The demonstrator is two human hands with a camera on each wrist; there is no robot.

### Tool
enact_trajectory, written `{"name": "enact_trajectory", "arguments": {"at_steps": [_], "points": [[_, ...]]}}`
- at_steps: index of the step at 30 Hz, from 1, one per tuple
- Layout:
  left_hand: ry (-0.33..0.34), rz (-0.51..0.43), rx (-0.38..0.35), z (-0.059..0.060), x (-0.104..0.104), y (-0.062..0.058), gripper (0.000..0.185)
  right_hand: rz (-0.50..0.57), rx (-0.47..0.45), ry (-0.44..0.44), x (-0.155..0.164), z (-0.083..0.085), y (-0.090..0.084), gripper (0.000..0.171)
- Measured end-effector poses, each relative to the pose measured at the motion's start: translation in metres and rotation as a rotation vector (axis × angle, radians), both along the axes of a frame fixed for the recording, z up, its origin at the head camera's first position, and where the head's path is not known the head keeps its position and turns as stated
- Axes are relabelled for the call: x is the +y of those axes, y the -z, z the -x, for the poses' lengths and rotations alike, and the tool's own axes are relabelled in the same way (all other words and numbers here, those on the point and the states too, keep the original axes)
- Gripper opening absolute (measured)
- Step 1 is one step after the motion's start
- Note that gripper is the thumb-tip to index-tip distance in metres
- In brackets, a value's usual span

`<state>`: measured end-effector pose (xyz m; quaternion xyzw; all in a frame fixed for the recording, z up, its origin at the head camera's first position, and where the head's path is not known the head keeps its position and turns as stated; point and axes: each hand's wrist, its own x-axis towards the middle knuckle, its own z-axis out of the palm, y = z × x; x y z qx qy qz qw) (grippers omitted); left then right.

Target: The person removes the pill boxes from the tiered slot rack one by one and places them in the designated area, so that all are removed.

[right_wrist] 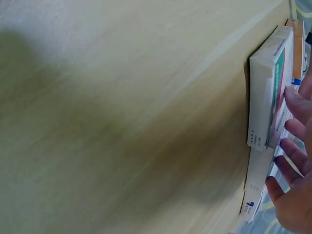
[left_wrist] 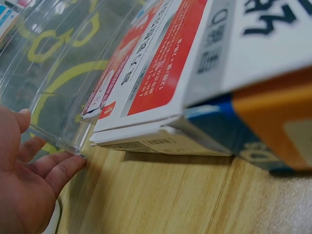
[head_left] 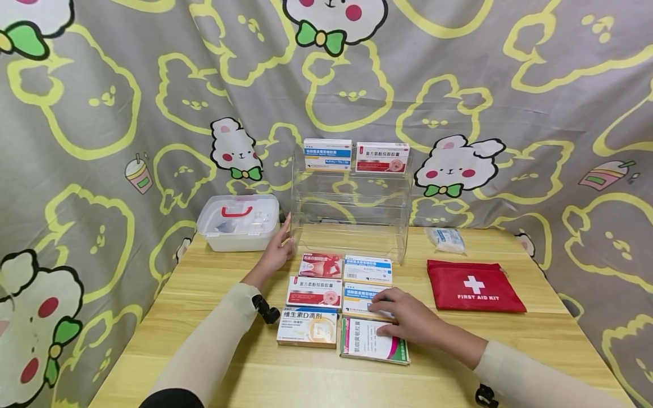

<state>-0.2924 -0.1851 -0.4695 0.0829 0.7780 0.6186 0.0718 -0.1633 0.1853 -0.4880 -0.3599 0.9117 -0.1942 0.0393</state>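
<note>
Beside the left edge of a clear stepped display rack point(head_left: 352, 235), my left hand point(head_left: 278, 250) rests with extended fingers at its side panel. The left wrist view shows those fingertips point(left_wrist: 73, 163) right at the rack's lower corner. My right hand point(head_left: 410, 317) is spread over a blue-and-white medicine box point(head_left: 357, 294) and a white box with green and magenta point(head_left: 364, 340). Its fingers are loosely bent over their tops. Left of these lie a vitamin D drops box point(head_left: 306, 328), a red-and-white capsule box point(head_left: 313, 289) and a red box point(head_left: 321, 264). Another blue-and-white box point(head_left: 368, 266) lies behind.
On the rack's top tier stand a blue-and-white box point(head_left: 327, 154) and a red-and-white box point(head_left: 382, 157). A lidded plastic case point(head_left: 238, 235) with a red handle sits left. Right lie a red first aid pouch point(head_left: 471, 303) and a clear packet point(head_left: 447, 240). A patterned curtain hangs behind.
</note>
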Motion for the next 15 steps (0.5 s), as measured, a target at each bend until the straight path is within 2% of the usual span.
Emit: {"name": "enact_trajectory", "arguments": {"at_steps": [7, 15], "points": [[-0.034, 0.052, 0.061, 0.014, -0.003, 0.027, 0.073, 0.009, 0.046, 0.002, -0.003, -0.002, 0.001, 0.041], [-0.024, 0.029, 0.053, 0.016, -0.004, 0.028, 0.073, -0.025, 0.042, 0.025, -0.004, 0.000, 0.003, 0.042]]}}
